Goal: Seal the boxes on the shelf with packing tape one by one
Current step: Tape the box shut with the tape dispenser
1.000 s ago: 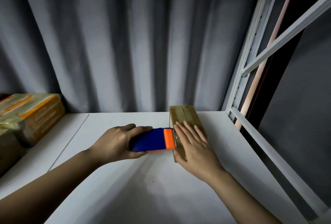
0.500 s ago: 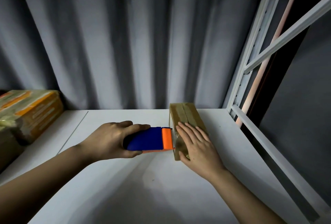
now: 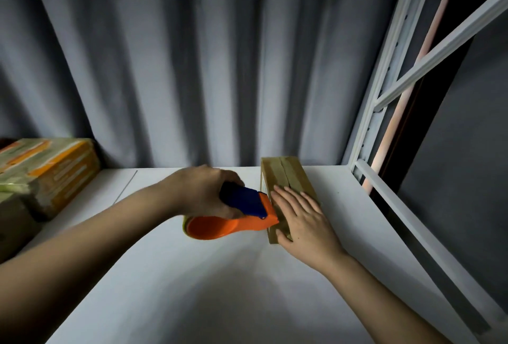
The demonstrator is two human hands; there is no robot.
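Observation:
A small brown cardboard box [image 3: 286, 176] lies on the white shelf [image 3: 220, 275], its long side running away from me. My right hand [image 3: 301, 218] rests flat on the near half of its top, fingers straight. My left hand [image 3: 200, 191] grips the blue handle of an orange and blue tape dispenser [image 3: 236, 217]. The dispenser is tilted, its orange roll holder showing below, and its front edge meets the box's left side. The tape itself is too small to make out.
Stacked boxes with orange and green print [image 3: 46, 173] stand at the left end of the shelf. A grey curtain [image 3: 192, 55] hangs behind. White metal shelf uprights and rails [image 3: 384, 90] close off the right side.
My left hand has rolled the dispenser over, so its orange underside now shows, and has lifted a little. My right hand stays flat on the box.

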